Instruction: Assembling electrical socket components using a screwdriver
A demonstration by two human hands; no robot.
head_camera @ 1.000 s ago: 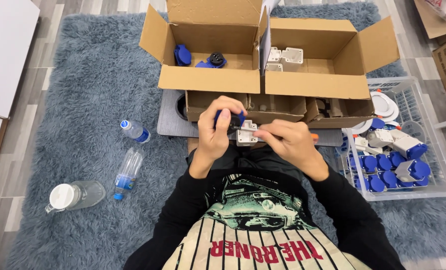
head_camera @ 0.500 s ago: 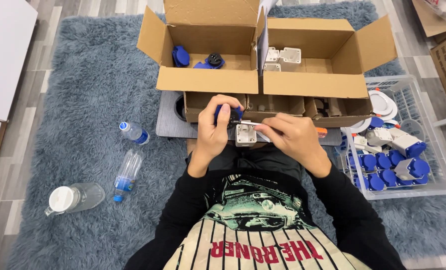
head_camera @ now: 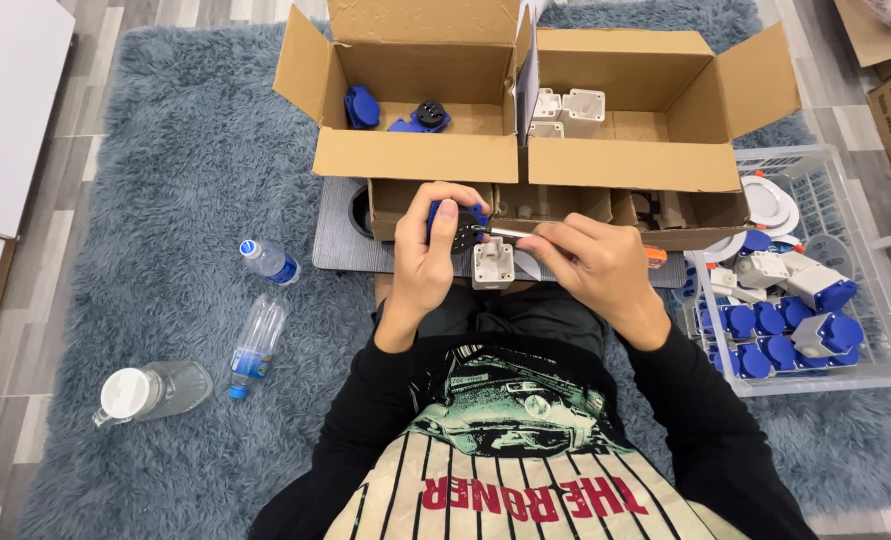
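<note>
A round blue plastic socket (head_camera: 458, 222) is gripped by the left hand (head_camera: 428, 255); what seems a thin metal screwdriver (head_camera: 506, 233) is pinched by the right hand (head_camera: 594, 268).

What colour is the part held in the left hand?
Blue with a black face, held in the left hand; the part shows best in the head view.

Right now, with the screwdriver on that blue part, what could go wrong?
1. The left hand holds the blue socket part in mid-air with fingers close to the screwdriver tip; a slip from the right hand could jab them.
2. The white housing sits loose on the lap; it may tumble onto the shaggy rug, and any small pieces dropped there would be hard to find.
</note>
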